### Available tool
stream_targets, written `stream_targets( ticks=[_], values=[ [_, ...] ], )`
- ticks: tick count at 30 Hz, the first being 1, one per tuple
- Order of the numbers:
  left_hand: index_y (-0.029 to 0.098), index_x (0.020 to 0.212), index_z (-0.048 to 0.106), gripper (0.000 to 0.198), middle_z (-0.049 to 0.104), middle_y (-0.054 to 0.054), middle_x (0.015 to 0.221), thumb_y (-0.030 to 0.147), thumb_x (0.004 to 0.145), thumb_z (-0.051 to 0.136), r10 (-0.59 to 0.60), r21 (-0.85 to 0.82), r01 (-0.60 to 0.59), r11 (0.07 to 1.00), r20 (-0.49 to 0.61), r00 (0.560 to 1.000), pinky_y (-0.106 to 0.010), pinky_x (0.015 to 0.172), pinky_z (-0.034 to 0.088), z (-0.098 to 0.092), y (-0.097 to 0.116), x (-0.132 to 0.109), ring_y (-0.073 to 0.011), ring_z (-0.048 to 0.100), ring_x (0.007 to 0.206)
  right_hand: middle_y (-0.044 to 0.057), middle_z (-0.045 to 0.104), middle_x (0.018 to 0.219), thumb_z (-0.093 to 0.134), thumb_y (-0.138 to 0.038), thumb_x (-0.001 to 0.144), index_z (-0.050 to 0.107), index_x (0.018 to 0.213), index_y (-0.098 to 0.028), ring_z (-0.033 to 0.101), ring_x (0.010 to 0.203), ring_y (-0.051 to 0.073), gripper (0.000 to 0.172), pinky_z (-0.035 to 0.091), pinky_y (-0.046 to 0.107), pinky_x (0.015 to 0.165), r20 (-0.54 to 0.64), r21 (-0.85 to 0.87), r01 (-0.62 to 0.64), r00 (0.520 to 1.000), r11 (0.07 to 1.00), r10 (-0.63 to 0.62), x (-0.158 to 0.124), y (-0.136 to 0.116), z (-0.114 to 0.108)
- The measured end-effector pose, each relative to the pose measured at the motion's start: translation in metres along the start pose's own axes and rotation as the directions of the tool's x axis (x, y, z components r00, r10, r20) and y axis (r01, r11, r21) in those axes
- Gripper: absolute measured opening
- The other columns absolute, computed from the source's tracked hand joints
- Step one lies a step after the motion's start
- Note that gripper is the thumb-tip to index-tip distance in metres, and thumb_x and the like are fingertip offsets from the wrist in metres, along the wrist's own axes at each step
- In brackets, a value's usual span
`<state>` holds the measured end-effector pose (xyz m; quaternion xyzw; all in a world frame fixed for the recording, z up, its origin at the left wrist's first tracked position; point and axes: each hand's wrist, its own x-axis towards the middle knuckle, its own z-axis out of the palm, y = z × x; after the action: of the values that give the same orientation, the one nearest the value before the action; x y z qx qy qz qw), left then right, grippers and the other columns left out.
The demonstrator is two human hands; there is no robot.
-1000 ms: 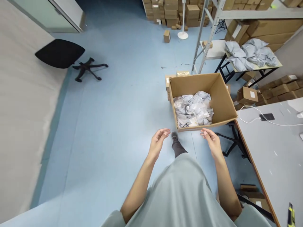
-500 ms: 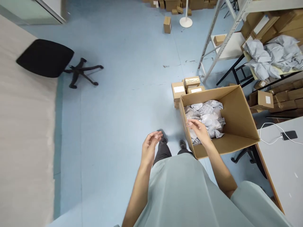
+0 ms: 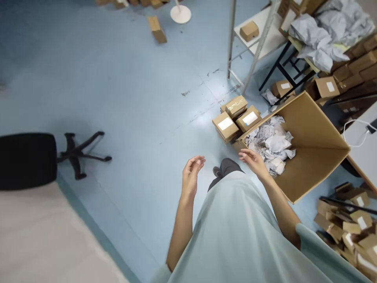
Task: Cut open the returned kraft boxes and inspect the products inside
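Note:
My left hand (image 3: 192, 173) hovers over the blue floor in front of my body, fingers loosely bent and thumb apart, with nothing in it. Held out at the near left edge of a big open cardboard box (image 3: 315, 157), my right hand (image 3: 255, 163) is likewise bare, its fingers slightly curved. Whether it touches the box's edge I cannot tell. Inside the box lie crumpled grey-white packing bags (image 3: 277, 143). Small closed cartons (image 3: 226, 125) with white labels stand on the floor just beyond the box.
A black swivel chair (image 3: 28, 161) stands at the left beside a pale covered surface (image 3: 44, 232). At the upper right are a metal rack (image 3: 250, 59) and a stool with grey bags (image 3: 321, 37). Opened cartons (image 3: 350, 224) are heaped at the lower right, below a white table (image 3: 365, 153).
My view has turned to the right, and the chair appears lower and farther left. Both hands stay raised in much the same pose, still holding nothing.

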<state>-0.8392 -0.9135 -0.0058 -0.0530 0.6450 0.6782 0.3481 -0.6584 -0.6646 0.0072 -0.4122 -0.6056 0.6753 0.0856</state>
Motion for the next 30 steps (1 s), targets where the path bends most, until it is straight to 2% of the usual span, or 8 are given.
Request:
stream_targets(
  ticks=[3, 8, 15, 18, 22, 26, 28, 30],
  values=[
    [0.023, 0.125, 0.078, 0.061, 0.082, -0.017, 0.141, 0.07, 0.089, 0.09, -0.01, 0.097, -0.001, 0.995, 0.117, 0.993, -0.059, 0.126, 0.055, 0.006, 0.035, 0.06, -0.0354, 0.079, 0.134, 0.013, 0.088, 0.123, 0.089, -0.078, 0.086, 0.083, 0.125, -0.025, 0.086, 0.101, 0.029, 0.066, 0.069, 0.048, 0.095, -0.06, 0.068, -0.029, 0.998, 0.997, 0.033, 0.026, 0.002, 0.024],
    [0.024, 0.124, 0.079, 0.059, 0.083, -0.016, 0.139, 0.069, 0.088, 0.088, -0.07, 0.325, -0.026, 0.945, 0.279, 0.958, -0.058, 0.122, 0.058, 0.044, 0.084, 0.145, -0.0351, 0.081, 0.13, 0.013, 0.086, 0.124, 0.089, -0.071, 0.084, 0.081, 0.125, -0.024, 0.084, 0.1, 0.029, 0.062, 0.07, 0.049, 0.092, -0.164, 0.14, -0.083, 0.981, 0.987, 0.106, 0.103, 0.009, 0.049],
    [0.023, 0.126, 0.077, 0.055, 0.082, -0.017, 0.141, 0.065, 0.091, 0.083, -0.173, 0.496, -0.054, 0.866, 0.4, 0.9, -0.06, 0.122, 0.059, 0.097, 0.112, 0.253, -0.0357, 0.08, 0.132, 0.016, 0.079, 0.148, 0.082, -0.061, 0.094, 0.076, 0.139, -0.026, 0.081, 0.121, 0.031, 0.057, 0.065, 0.054, 0.113, -0.396, 0.145, -0.037, 0.914, 0.989, 0.092, 0.203, 0.011, 0.06],
    [0.024, 0.13, 0.076, 0.05, 0.081, -0.017, 0.143, 0.06, 0.095, 0.08, -0.213, 0.561, -0.12, 0.819, 0.492, 0.845, -0.06, 0.127, 0.057, 0.126, 0.105, 0.302, -0.0353, 0.078, 0.136, 0.018, 0.075, 0.156, 0.079, -0.063, 0.097, 0.072, 0.148, -0.025, 0.077, 0.134, 0.034, 0.064, 0.063, 0.054, 0.118, -0.52, 0.152, -0.075, 0.842, 0.986, 0.144, 0.229, 0.018, 0.055],
    [0.022, 0.138, 0.07, 0.047, 0.078, -0.019, 0.148, 0.046, 0.098, 0.077, -0.231, 0.648, -0.225, 0.727, 0.54, 0.81, -0.058, 0.13, 0.055, 0.17, 0.073, 0.377, -0.0348, 0.074, 0.143, 0.022, 0.065, 0.167, 0.08, -0.063, 0.096, 0.063, 0.161, -0.021, 0.064, 0.155, 0.039, 0.079, 0.055, 0.056, 0.128, -0.628, 0.205, -0.2, 0.724, 0.958, 0.286, 0.265, 0.039, 0.052],
    [0.014, 0.16, 0.055, 0.077, 0.063, -0.027, 0.164, 0.033, 0.092, 0.084, -0.31, 0.832, -0.266, 0.486, 0.449, 0.838, -0.058, 0.133, 0.05, 0.218, 0.031, 0.449, -0.0404, 0.063, 0.157, 0.027, 0.061, 0.17, 0.081, -0.054, 0.096, 0.058, 0.166, -0.012, 0.055, 0.165, 0.04, 0.085, 0.042, 0.056, 0.139, -0.704, 0.292, -0.352, 0.55, 0.889, 0.449, 0.304, 0.062, 0.053],
    [0.009, 0.165, 0.049, 0.088, 0.057, -0.031, 0.168, 0.033, 0.09, 0.089, -0.323, 0.865, -0.353, 0.357, 0.469, 0.822, -0.058, 0.139, 0.043, 0.239, 0.013, 0.476, -0.0443, 0.053, 0.166, 0.028, 0.061, 0.17, 0.08, -0.049, 0.095, 0.058, 0.164, -0.01, 0.052, 0.167, 0.039, 0.083, 0.039, 0.054, 0.141, -0.725, 0.342, -0.38, 0.475, 0.859, 0.499, 0.321, 0.072, 0.054],
    [0.004, 0.167, 0.045, 0.096, 0.052, -0.035, 0.171, 0.033, 0.09, 0.093, -0.329, 0.844, -0.458, 0.281, 0.532, 0.78, -0.057, 0.143, 0.035, 0.257, -0.002, 0.498, -0.047, 0.043, 0.171, 0.025, 0.061, 0.171, 0.079, -0.046, 0.094, 0.059, 0.164, -0.013, 0.047, 0.171, 0.038, 0.08, 0.037, 0.054, 0.142, -0.741, 0.364, -0.383, 0.433, 0.849, 0.513, 0.334, 0.083, 0.055]
  ],
)
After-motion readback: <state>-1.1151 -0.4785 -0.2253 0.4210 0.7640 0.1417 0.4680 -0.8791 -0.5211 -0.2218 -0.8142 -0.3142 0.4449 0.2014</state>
